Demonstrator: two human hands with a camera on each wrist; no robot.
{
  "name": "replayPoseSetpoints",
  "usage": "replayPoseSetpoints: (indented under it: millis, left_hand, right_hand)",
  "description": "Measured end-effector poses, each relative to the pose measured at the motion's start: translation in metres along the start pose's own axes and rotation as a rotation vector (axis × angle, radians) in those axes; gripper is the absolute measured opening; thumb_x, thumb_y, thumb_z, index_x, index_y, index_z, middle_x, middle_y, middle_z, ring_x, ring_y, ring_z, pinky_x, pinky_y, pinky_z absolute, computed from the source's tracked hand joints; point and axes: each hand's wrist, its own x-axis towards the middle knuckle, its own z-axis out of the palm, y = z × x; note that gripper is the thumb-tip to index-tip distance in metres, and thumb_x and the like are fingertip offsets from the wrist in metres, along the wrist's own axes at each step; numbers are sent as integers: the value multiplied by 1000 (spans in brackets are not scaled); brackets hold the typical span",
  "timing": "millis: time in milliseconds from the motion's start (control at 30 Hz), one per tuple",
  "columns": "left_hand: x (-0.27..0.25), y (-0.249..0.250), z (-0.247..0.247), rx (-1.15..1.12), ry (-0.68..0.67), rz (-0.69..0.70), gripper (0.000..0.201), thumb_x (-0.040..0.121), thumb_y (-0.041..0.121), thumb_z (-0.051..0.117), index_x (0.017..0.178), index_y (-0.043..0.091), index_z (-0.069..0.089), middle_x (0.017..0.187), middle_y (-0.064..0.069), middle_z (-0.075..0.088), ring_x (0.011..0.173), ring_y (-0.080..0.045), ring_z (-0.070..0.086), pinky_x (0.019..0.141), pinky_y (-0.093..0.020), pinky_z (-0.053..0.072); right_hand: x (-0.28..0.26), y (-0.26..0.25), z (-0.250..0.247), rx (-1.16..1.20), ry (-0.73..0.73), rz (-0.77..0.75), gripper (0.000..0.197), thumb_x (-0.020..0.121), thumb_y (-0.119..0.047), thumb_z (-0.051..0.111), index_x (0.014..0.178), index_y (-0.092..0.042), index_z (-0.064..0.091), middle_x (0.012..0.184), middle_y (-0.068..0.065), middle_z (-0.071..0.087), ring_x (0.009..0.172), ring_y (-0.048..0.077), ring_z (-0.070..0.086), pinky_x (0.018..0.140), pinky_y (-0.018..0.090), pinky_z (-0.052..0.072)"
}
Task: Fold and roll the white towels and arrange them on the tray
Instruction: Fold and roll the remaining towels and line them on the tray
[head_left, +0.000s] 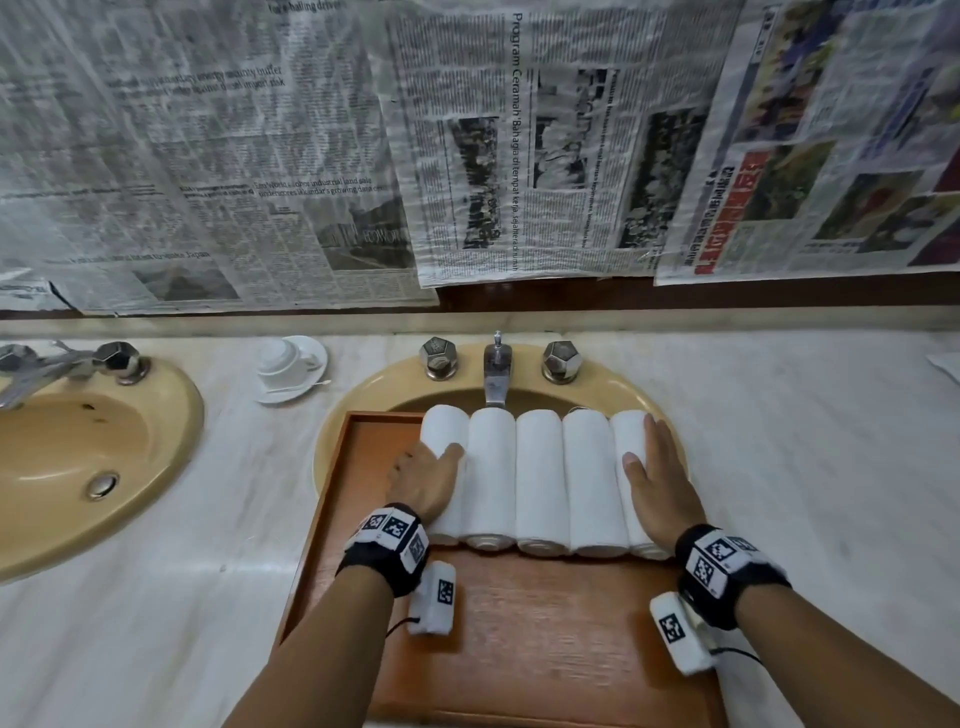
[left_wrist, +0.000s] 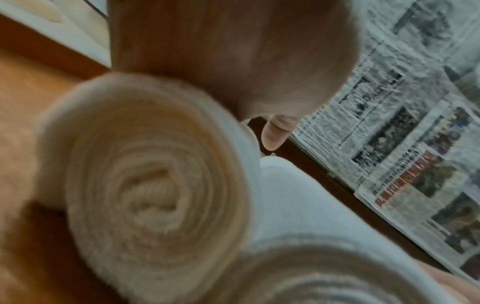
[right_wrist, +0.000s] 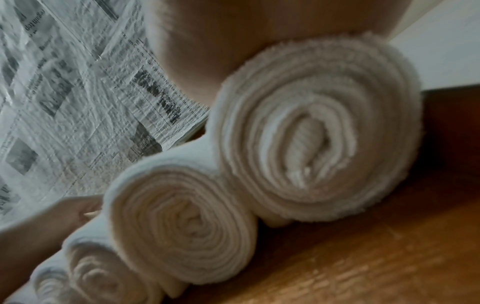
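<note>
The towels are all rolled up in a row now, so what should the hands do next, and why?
Probably press gently inward once more, then lift away. Five rolled towels lie side by side on the wooden tray. The left hand rests on the leftmost roll and the right hand lies flat on the rightmost, bracketing the row, which already looks even.

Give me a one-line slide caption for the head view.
Both hands, left hand and right hand, press inward on a row of five rolled white towels on the wooden tray.
</note>
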Motion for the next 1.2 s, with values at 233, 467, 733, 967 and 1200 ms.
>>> replayPoseSetpoints:
  millis: [233, 467, 733, 967, 1200]
  left_hand:
    - [5, 19, -3, -83, 17, 116, 80, 102, 47, 37, 160, 9, -4, 166, -16, 14, 149, -34, 24, 119, -46, 23]
    - [4, 30, 13, 119, 57, 78, 91, 97, 58, 39, 160, 12, -9, 166, -19, 11, 149, -37, 22, 117, -51, 28]
    - [-12, 37, 20, 306, 195, 165, 82, 100, 56, 33, 160, 11, 0, 163, -22, 11, 150, -38, 8, 117, -59, 16]
    - [-86, 104, 91, 367, 226, 703, 55, 100, 40, 45, 151, 21, 36, 163, -16, 15, 152, -34, 6, 121, -54, 18]
    - [-142, 184, 220, 376, 75, 982, 53, 94, 40, 38, 138, 15, 54, 150, -16, 43, 140, -34, 36, 108, -51, 41]
  right_hand:
    - [1, 0, 2, -18, 9, -7, 62, 107, -32, 33, 160, -27, 0, 168, -6, -6, 153, 11, 1, 122, 33, 9]
    - [-1, -5, 4, -36, 38, 2, 62, 107, -31, 33, 160, -25, 1, 168, -4, -3, 153, 13, 4, 122, 34, 11]
    - [-17, 0, -10, 11, 80, -2, 58, 106, -38, 32, 159, -24, 13, 166, -1, 17, 149, 18, 21, 120, 36, 20]
    - [-37, 45, -66, -87, 123, -13, 55, 105, -38, 38, 156, -23, 25, 165, -1, 20, 151, 16, 17, 122, 35, 17]
    - [-27, 140, -157, -342, 150, -1, 53, 103, -35, 45, 152, -18, 34, 164, 6, 22, 151, 23, 16, 123, 41, 15]
